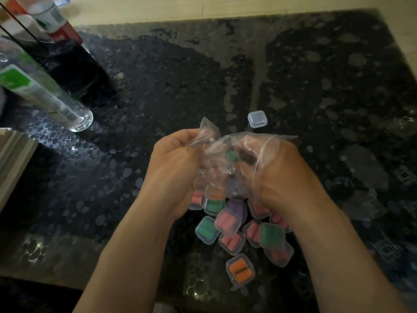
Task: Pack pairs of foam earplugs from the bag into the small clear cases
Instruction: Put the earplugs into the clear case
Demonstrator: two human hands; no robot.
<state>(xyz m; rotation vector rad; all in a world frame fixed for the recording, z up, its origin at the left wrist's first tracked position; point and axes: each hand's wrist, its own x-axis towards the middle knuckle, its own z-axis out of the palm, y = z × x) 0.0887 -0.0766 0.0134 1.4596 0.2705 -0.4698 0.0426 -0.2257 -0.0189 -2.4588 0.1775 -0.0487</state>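
Observation:
A crumpled clear plastic bag point(225, 145) is held above the dark table between both hands. My left hand point(171, 168) pinches its left edge. My right hand point(282, 175) reaches into the bag, fingers showing through the plastic near a green earplug point(232, 155). Whether those fingers grip the earplug is unclear. Below the hands lies a pile of several small clear cases filled with pink, green, purple and orange earplugs, such as a pink one point(228, 221) and an orange one point(240, 269). One empty clear case point(257, 119) sits closed on the table beyond the bag.
Clear plastic bottles point(45, 93) stand at the left, with a dark bottle point(74, 71) behind them. A pale box edge point(13, 154) juts in at the far left. The dark speckled tabletop point(327, 86) extends to the right and back.

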